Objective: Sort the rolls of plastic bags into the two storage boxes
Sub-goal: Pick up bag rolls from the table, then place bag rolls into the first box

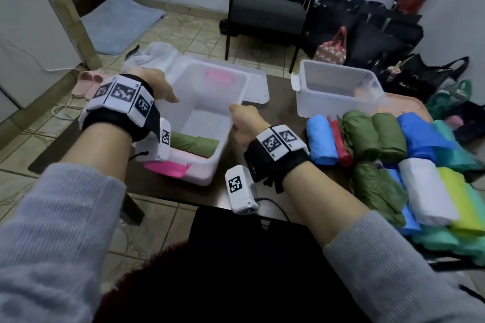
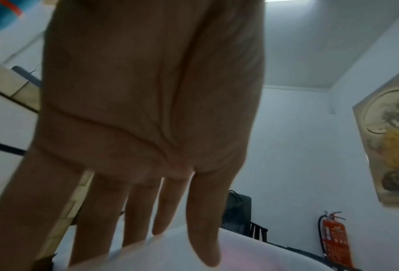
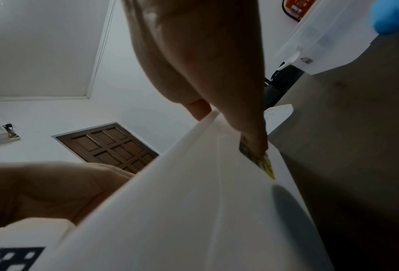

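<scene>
Gripping the near storage box (image 1: 231,102) at its right rim, the right hand (image 1: 242,123) pinches it while the left hand (image 1: 160,86) lays straight fingers (image 2: 201,220) on the left rim; a green roll (image 1: 195,143) lies inside, on the table (image 1: 278,102).

A large clear plastic storage box (image 1: 202,123) sits left of a smaller clear plastic box (image 1: 338,92); piled plastic-bag rolls (image 1: 393,160) lie before the smaller.
</scene>
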